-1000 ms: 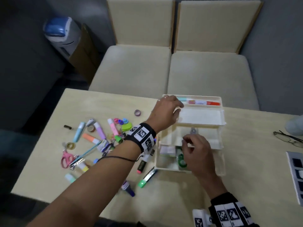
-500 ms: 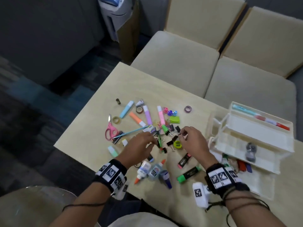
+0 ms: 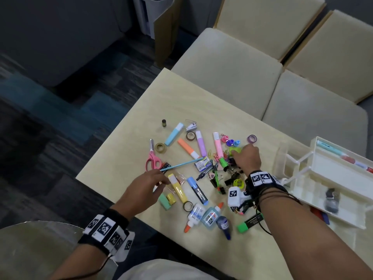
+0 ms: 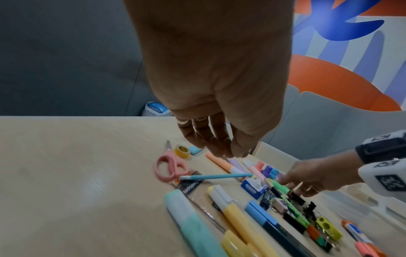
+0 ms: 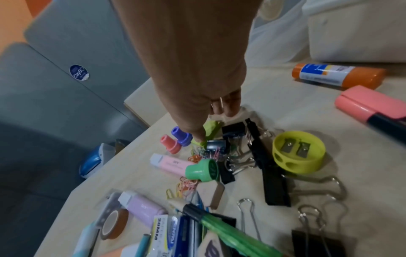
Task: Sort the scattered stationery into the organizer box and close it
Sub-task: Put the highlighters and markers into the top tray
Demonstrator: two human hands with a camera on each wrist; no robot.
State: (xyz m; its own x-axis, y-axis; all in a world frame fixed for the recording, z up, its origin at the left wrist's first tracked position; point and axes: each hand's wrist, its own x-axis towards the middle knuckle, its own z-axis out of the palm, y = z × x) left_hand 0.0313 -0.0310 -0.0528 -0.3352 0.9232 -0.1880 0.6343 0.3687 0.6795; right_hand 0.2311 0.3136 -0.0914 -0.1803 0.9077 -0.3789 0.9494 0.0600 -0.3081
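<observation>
organizer box (image 3: 323,178) sits open at the frame's right edge, ready for loading; right hand (image 3: 247,159) fingers dip onto the lime-green piece (image 3: 235,149) mid-pile, grip unclear; left hand (image 3: 144,190) hovers relaxed, empty

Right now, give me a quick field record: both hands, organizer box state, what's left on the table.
left hand: above the table near the blue pencil, fingers relaxed, no grip on anything
right hand: reaching into the clip pile, fingertips at a lime-green item; grip not clear
organizer box: open, tiers spread, far tray holds pens
unsorted: pink scissors, highlighters, tape rolls, glue bottles, binder clips, yellow sharpener
task status: most stationery not yet in the box
</observation>
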